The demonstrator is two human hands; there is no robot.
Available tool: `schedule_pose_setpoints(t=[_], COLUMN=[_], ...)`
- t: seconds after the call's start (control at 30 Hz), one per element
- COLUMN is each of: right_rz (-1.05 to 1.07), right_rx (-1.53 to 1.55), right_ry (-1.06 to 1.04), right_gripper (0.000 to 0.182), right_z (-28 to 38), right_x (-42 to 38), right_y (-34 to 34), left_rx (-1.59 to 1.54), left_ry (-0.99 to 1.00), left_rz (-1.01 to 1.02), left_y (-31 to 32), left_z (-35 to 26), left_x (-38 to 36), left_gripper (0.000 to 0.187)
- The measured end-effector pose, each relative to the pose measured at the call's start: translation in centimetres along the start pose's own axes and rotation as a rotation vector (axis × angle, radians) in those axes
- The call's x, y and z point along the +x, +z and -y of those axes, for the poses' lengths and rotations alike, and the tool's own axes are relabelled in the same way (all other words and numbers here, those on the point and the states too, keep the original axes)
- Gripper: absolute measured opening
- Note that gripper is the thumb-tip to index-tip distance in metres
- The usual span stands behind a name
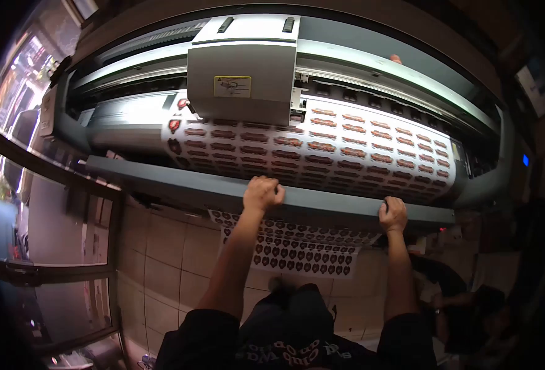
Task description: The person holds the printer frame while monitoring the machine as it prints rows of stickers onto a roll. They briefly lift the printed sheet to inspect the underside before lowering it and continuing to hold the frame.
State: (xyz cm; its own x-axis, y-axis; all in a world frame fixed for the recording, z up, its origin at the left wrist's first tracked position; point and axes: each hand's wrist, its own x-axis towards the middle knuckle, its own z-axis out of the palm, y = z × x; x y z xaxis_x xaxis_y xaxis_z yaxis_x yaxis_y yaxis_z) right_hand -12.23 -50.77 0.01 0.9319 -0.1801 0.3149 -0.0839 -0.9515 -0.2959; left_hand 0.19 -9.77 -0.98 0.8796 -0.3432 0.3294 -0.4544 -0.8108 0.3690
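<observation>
A wide-format printer (pixel 241 92) stretches across the view, its grey print carriage (pixel 241 83) over a white printed sheet (pixel 346 139) with rows of small reddish-brown designs. Along its front runs a long grey bar (pixel 337 198). My left hand (pixel 263 193) is closed over the top edge of this bar near its middle, fingers curled. Farther right, my right hand (pixel 394 214) grips the same bar in a similar way. Both sets of fingertips are partly hidden. Below the bar hangs a lower printed sheet (pixel 303 253) with dark oval designs.
Glass doors (pixel 47 203) stand at the left, above a tiled floor (pixel 161 265). Another person (pixel 488 320) is at the lower right, mostly in shadow. What looks like a fingertip (pixel 396 58) shows at the printer's back edge. A small blue screen (pixel 525 160) glows at right.
</observation>
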Motion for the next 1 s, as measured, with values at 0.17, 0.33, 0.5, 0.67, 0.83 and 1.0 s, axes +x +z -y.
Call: schedule_pose_setpoints(t=[0.17,0.33,0.5,0.67,0.83,1.0], right_rz=[-0.035,-0.005,-0.036,-0.025,-0.016,-0.02], right_rx=[-0.009,-0.029,-0.001,-0.019,-0.012,0.012], right_ry=[-0.005,0.015,0.007,0.015,0.018,0.007], right_gripper=[0.025,0.023,0.024,0.028,0.029,0.026], right_z=[-0.51,-0.02,0.09,-0.24,-0.44,-0.15], right_x=[0.05,0.08,0.05,-0.18,-0.24,-0.07], right_y=[0.58,-0.09,-0.21,0.24,0.41,0.04], left_rx=[0.022,0.042,0.004,0.01,0.023,0.008], left_ry=[0.008,0.03,0.053,0.022,0.013,-0.012], left_rz=[-0.025,-0.006,-0.023,0.001,0.025,0.022], left_y=[-0.34,-0.36,-0.21,-0.19,-0.43,-0.37], left_z=[-0.31,-0.23,-0.15,-0.18,-0.45,-0.43], left_x=[0.15,0.15,0.06,-0.08,-0.05,-0.12], left_gripper=[0.023,0.024,0.022,0.021,0.021,0.02])
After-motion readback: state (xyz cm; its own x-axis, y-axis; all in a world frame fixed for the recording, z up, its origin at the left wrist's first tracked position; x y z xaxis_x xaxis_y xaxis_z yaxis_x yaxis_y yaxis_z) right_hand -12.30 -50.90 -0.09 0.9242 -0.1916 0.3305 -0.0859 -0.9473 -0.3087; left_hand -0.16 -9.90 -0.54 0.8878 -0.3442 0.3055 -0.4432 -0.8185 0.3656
